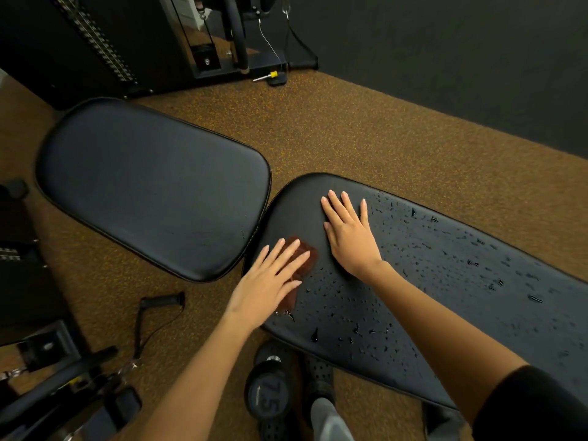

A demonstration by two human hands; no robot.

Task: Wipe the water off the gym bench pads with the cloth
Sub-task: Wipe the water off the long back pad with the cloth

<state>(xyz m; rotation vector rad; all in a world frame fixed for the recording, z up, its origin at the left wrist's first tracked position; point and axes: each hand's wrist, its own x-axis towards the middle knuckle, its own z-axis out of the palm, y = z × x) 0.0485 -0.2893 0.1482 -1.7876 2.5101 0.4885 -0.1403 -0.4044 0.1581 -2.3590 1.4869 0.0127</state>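
Two black bench pads lie side by side. The left pad (152,183) looks dry. The long right pad (445,281) is covered in water drops except near its upper left end. My left hand (270,281) lies flat, fingers spread, pressing a brown cloth (302,265) onto the right pad's near left corner. My right hand (348,233) rests palm down and empty on the dry part of that pad, just beyond the cloth.
A dumbbell (267,389) marked 7.5 lies on the brown speckled floor (350,128) under the bench, beside my dark shoes (318,377). A cable handle (159,305) lies at the left. A weight-stack machine (127,36) stands at the back left, and a dark wall (477,58) runs along the right.
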